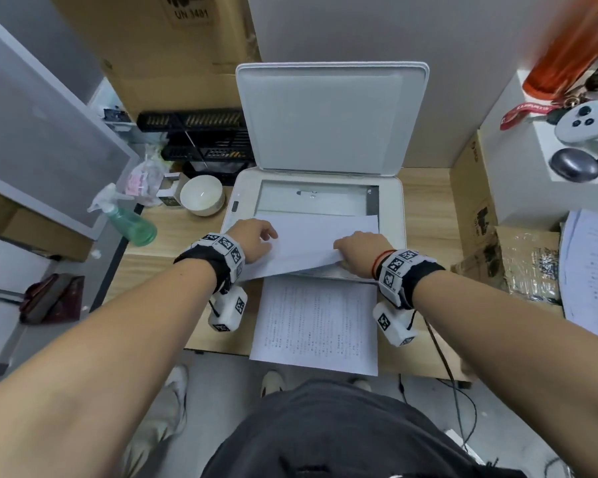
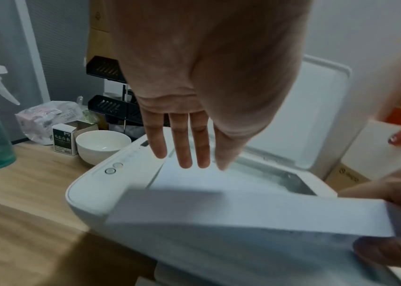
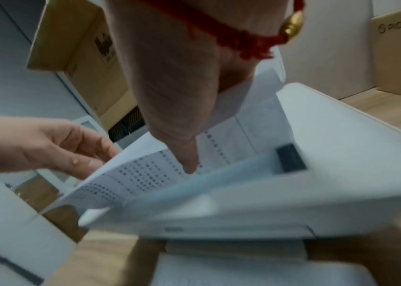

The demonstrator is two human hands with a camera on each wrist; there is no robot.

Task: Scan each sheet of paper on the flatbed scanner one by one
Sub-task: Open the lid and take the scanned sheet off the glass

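The white flatbed scanner (image 1: 392, 215) stands on the wooden desk with its lid (image 1: 328, 119) raised and its glass (image 1: 311, 198) bare at the back. A sheet of paper (image 1: 311, 243) hangs tilted over the front half of the glass, printed side down (image 3: 133, 174). My left hand (image 1: 256, 241) lies on its left edge with straight fingers (image 2: 187, 147). My right hand (image 1: 358, 251) pinches the near right corner, thumb under (image 2: 390, 251) and fingers on top. A second printed sheet (image 1: 315, 326) lies in front of the scanner.
A stack of printed papers (image 1: 591, 270) sits at the right on a cardboard box (image 1: 529, 263). Left of the scanner are a white bowl (image 1: 202, 194), a green spray bottle (image 1: 132, 222) and black trays (image 1: 201, 132). A white shelf (image 1: 518, 160) stands at the right.
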